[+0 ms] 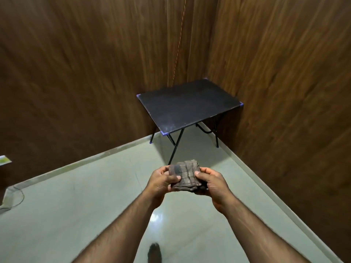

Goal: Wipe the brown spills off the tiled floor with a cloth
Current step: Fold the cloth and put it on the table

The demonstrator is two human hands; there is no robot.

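Small black folding table (pixel 187 105) in the far corner, centre-right of frame, w/ purple corner caps and thin black crossed legs. Dark wood-grain wall panels (pixel 76 73) fill the upper frame both sides. Thin orange cord (pixel 178 42) hangs down the corner. Thin wire (pixel 18 196) loops at lower left edge.

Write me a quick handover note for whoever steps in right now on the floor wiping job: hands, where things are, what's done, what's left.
Left hand: grips the left end of the folded cloth.
Right hand: grips its right end. The cloth is held up in front of the body, off the floor.
Surroundings: a small black folding table stands in the corner ahead; a foot shows at the bottom edge.
Done: cloth is folded and in hand.
Left: no brown spills show on the tiles in this view, so find them, then get down and wipe. Whether any wiping has happened cannot be told.
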